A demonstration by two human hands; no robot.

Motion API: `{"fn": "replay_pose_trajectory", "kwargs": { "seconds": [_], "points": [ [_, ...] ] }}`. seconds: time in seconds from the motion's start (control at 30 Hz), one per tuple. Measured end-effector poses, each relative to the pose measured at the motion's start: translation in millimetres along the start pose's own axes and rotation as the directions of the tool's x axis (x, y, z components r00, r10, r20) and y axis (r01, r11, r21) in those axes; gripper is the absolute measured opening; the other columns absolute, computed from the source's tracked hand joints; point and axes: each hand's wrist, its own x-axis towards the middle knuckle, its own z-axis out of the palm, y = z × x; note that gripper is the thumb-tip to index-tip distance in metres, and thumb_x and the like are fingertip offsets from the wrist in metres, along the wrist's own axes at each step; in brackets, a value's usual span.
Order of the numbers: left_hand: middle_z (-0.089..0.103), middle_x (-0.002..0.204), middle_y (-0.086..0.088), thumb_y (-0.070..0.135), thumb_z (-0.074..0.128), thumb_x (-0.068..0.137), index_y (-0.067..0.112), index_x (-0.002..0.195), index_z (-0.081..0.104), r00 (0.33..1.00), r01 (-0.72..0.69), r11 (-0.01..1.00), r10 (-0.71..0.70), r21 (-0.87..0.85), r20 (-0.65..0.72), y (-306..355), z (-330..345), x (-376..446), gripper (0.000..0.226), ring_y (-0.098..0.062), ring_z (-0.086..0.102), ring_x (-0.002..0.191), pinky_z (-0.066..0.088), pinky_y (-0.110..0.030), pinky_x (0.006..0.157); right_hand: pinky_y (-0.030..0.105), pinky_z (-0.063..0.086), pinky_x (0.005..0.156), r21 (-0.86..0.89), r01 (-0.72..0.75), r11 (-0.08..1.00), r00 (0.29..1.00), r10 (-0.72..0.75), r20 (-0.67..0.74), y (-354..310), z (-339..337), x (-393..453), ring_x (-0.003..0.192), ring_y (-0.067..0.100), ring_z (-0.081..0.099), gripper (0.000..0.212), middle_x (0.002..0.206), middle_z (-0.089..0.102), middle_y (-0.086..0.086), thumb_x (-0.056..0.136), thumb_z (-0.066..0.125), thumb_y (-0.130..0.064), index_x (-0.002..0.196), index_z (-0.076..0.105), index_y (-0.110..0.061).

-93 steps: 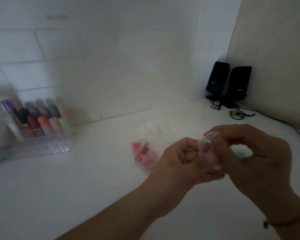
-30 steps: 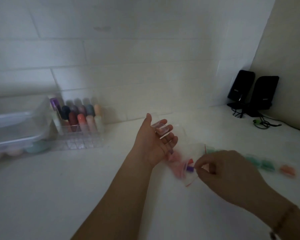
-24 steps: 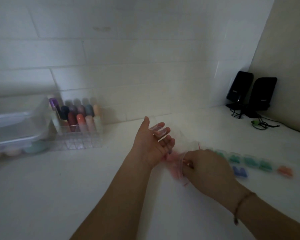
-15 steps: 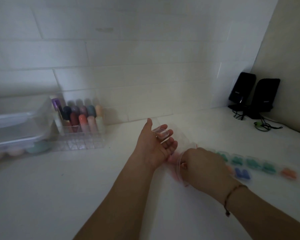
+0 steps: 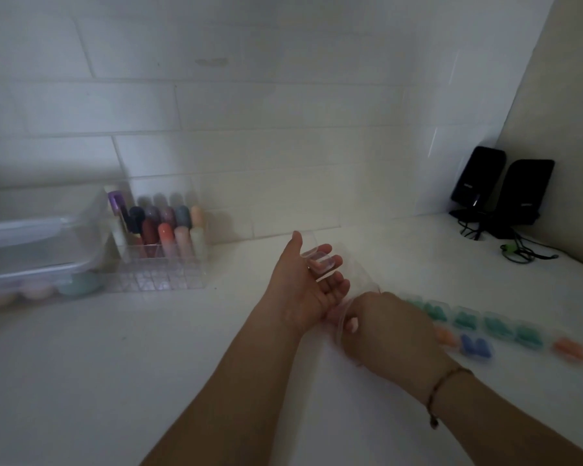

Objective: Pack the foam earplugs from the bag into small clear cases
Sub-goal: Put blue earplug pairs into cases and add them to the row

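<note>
Your left hand (image 5: 303, 284) is palm-up with the fingers spread loosely, and a small clear case (image 5: 318, 262) is sitting on the fingertips. Your right hand (image 5: 389, 331) is just right of it, reaching into the clear bag (image 5: 342, 317), and the thumb is curled in; can't tell what it's pinching since the bag hides it. The earplugs inside the bag are too blurry to make out. Right of your right hand there's a row of filled cases (image 5: 495, 327) on the bench (image 5: 115, 364), green, blue and orange. Far left of your left hand sits a clear organizer (image 5: 162, 250) with colored tubes.
</note>
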Motion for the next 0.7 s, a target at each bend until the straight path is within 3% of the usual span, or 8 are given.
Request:
{"fn": "replay_pose_trajectory", "kwargs": {
  "seconds": [0.1, 0.2, 0.33, 0.4, 0.47, 0.57, 0.63, 0.7],
  "points": [
    [0.059, 0.078, -0.01, 0.059, 0.039, 0.095, 0.008, 0.108, 0.056, 1.0, 0.0, 1.0, 0.0, -0.008, 0.0, 0, 1, -1, 0.055, -0.021, 0.049, 0.057, 0.049, -0.03, 0.059, 0.024, 0.046, 0.06, 0.039, -0.026, 0.999, 0.996, 0.029, -0.08, -1, 1, -1, 0.077, 0.014, 0.064, 0.015, 0.069, 0.057, -0.007, 0.084, 0.05, -0.034, 0.077, 0.063, -0.031],
    [0.059, 0.078, -0.011, 0.058, 0.039, 0.096, 0.008, 0.107, 0.056, 1.0, -0.008, 1.0, 0.008, -0.01, 0.009, -1, 2, -2, 0.054, -0.021, 0.049, 0.056, 0.049, -0.03, 0.06, 0.025, 0.049, 0.06, 0.194, -0.084, 0.977, 0.994, 0.097, -0.058, 12, -11, -9, 0.068, 0.005, 0.062, 0.007, 0.064, 0.065, -0.012, 0.078, 0.061, -0.041, 0.077, 0.065, -0.036],
    [0.055, 0.069, -0.008, 0.059, 0.04, 0.095, 0.007, 0.101, 0.055, 0.996, 0.011, 0.999, -0.008, -0.034, 0.088, -2, 8, -7, 0.054, -0.018, 0.045, 0.055, 0.045, -0.028, 0.058, 0.02, 0.038, 0.05, 0.263, -0.07, 0.962, 0.997, 0.075, -0.008, 34, -48, -30, 0.043, 0.0, 0.049, 0.026, 0.048, 0.058, -0.013, 0.074, 0.067, -0.059, 0.067, 0.061, -0.034],
    [0.047, 0.062, -0.004, 0.059, 0.038, 0.095, 0.008, 0.1, 0.051, 0.98, 0.043, 0.998, -0.035, -0.039, 0.197, -1, 15, -15, 0.053, -0.016, 0.041, 0.053, 0.041, -0.026, 0.057, 0.014, 0.036, 0.044, 0.459, 0.012, 0.888, 0.993, 0.042, -0.107, 37, -67, -36, 0.034, 0.005, 0.039, 0.027, 0.042, 0.054, -0.004, 0.072, 0.07, -0.054, 0.067, 0.064, -0.029],
    [0.049, 0.064, -0.005, 0.059, 0.037, 0.094, 0.007, 0.104, 0.051, 0.953, 0.063, 0.998, -0.063, 0.009, 0.298, -5, 24, -24, 0.055, -0.016, 0.043, 0.05, 0.041, -0.025, 0.056, 0.012, 0.032, 0.037, 0.583, 0.129, 0.802, 0.954, 0.06, -0.294, 36, -77, -39, 0.031, 0.005, 0.034, 0.029, 0.04, 0.05, 0.001, 0.071, 0.07, -0.056, 0.07, 0.065, -0.028],
    [0.057, 0.066, -0.004, 0.059, 0.036, 0.094, 0.004, 0.121, 0.054, 0.908, 0.067, 0.987, -0.121, 0.145, 0.402, -21, 35, -34, 0.064, -0.016, 0.049, 0.056, 0.044, -0.028, 0.06, 0.009, 0.031, 0.036, 0.548, 0.158, 0.821, 0.89, 0.123, -0.44, 28, -71, -38, 0.031, 0.008, 0.04, 0.023, 0.041, 0.051, -0.003, 0.075, 0.068, -0.051, 0.074, 0.065, -0.029],
    [0.052, 0.067, -0.003, 0.058, 0.037, 0.094, 0.001, 0.133, 0.051, 0.882, 0.096, 0.981, -0.163, 0.171, 0.442, -31, 37, -36, 0.07, -0.016, 0.049, 0.063, 0.044, -0.031, 0.071, 0.009, 0.031, 0.039, 0.49, 0.096, 0.867, 0.88, 0.156, -0.448, 27, -61, -37, 0.035, 0.008, 0.047, 0.016, 0.043, 0.054, -0.007, 0.077, 0.068, -0.047, 0.075, 0.065, -0.032],
    [0.052, 0.073, -0.004, 0.057, 0.038, 0.094, 0.001, 0.127, 0.056, 0.869, 0.107, 0.975, -0.187, 0.194, 0.459, -36, 37, -35, 0.067, -0.017, 0.052, 0.07, 0.044, -0.036, 0.083, 0.016, 0.033, 0.043, 0.494, 0.016, 0.869, 0.89, 0.212, -0.402, 30, -54, -36, 0.039, 0.007, 0.049, 0.016, 0.045, 0.055, -0.009, 0.075, 0.068, -0.05, 0.072, 0.064, -0.035]
  ]
}}
